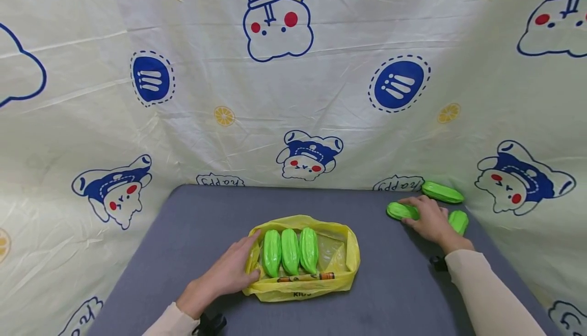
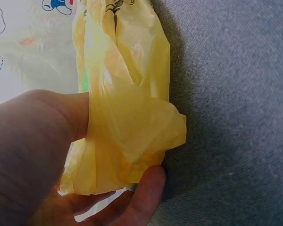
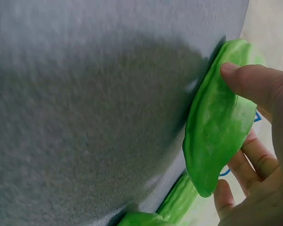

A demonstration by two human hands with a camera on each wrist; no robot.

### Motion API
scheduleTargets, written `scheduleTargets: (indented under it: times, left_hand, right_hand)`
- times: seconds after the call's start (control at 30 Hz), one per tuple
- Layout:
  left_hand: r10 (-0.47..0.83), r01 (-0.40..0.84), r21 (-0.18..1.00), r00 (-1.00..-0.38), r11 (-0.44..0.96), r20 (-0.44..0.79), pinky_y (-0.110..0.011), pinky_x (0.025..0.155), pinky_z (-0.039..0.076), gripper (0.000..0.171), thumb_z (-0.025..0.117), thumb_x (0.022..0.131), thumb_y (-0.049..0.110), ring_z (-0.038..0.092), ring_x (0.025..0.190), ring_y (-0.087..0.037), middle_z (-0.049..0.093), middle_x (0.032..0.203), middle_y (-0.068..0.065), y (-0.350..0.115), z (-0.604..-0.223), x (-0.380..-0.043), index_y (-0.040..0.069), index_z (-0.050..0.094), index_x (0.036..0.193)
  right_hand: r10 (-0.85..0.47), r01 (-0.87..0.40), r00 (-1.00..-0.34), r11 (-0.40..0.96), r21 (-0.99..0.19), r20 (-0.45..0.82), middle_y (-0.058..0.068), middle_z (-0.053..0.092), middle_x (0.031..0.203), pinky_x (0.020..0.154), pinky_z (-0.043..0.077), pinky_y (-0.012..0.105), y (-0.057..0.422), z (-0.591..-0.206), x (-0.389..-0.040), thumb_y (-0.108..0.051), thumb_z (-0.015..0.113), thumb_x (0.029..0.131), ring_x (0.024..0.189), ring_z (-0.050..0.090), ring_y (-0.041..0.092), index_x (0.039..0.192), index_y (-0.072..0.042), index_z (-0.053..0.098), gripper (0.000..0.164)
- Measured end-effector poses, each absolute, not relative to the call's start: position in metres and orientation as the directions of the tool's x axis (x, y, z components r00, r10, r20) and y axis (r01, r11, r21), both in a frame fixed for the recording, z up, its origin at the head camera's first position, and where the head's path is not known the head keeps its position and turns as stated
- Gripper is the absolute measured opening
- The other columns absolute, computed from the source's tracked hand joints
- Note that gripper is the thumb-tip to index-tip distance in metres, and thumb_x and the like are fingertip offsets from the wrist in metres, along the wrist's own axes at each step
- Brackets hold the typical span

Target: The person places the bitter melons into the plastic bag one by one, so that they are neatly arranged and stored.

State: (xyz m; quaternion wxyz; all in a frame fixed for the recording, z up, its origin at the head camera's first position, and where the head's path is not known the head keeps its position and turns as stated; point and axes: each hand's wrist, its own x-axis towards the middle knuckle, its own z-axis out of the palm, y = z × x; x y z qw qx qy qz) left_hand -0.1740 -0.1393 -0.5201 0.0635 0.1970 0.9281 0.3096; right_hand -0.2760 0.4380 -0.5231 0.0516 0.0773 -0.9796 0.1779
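Observation:
A yellow plastic bag (image 1: 347, 280) lies open in the middle of the table, with three green ridged gourds (image 1: 290, 252) side by side in it. My left hand (image 1: 231, 269) grips the bag's left edge. In the left wrist view, the thumb goes behind the yellow plastic (image 2: 132, 108) and the fingers curl around its lower end. At the far right, my right hand (image 1: 431, 221) holds another green ridged gourd (image 3: 217, 127), thumb on its upper face and fingers at its far side. That gourd appears close to the table top.
Two more green gourds are by the right hand: one (image 1: 442, 192) lies at the table's back right corner, the other (image 1: 458, 221) near the right edge. A printed white sheet (image 1: 339, 106) hangs behind and beside the grey table (image 1: 390, 295).

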Motion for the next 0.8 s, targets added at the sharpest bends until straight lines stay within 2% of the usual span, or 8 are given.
scheduleTargets:
  times: [0.27,0.47,0.8]
  left_hand:
    - [0.402,0.324,0.600,-0.915,0.732,0.004,-0.072,0.133,0.044,0.100,0.086,0.095,0.014,0.050,0.164,-0.055,0.051,0.179,-0.028,-0.138,-0.520,-0.172,0.005,0.038,0.182]
    - [0.397,0.319,0.606,-0.918,0.729,0.005,-0.072,0.132,0.044,0.100,0.085,0.095,0.013,0.049,0.165,-0.055,0.050,0.179,-0.029,-0.138,-0.517,-0.172,0.006,0.037,0.182]
    - [0.395,0.313,0.604,-0.919,0.733,-0.003,-0.072,0.132,0.045,0.099,0.085,0.095,0.014,0.050,0.164,-0.055,0.051,0.179,-0.027,-0.136,-0.519,-0.171,0.007,0.038,0.182]
  right_hand:
    - [-0.150,-0.195,-0.976,0.920,-0.339,0.156,0.033,0.065,0.146,0.095,0.041,0.073,0.426,-0.525,-0.264,-0.021,0.087,0.105,0.136,0.060,0.058,0.157,-0.010,0.071,0.055]
    - [-0.151,-0.203,-0.974,0.916,-0.346,0.171,0.035,0.064,0.149,0.100,0.041,0.079,0.418,-0.520,-0.257,-0.021,0.086,0.106,0.138,0.059,0.060,0.157,-0.009,0.070,0.055]
    - [-0.160,-0.224,-0.965,0.914,-0.337,0.209,0.033,0.064,0.147,0.100,0.042,0.078,0.406,-0.515,-0.244,-0.024,0.086,0.106,0.136,0.061,0.058,0.157,-0.009,0.070,0.056]
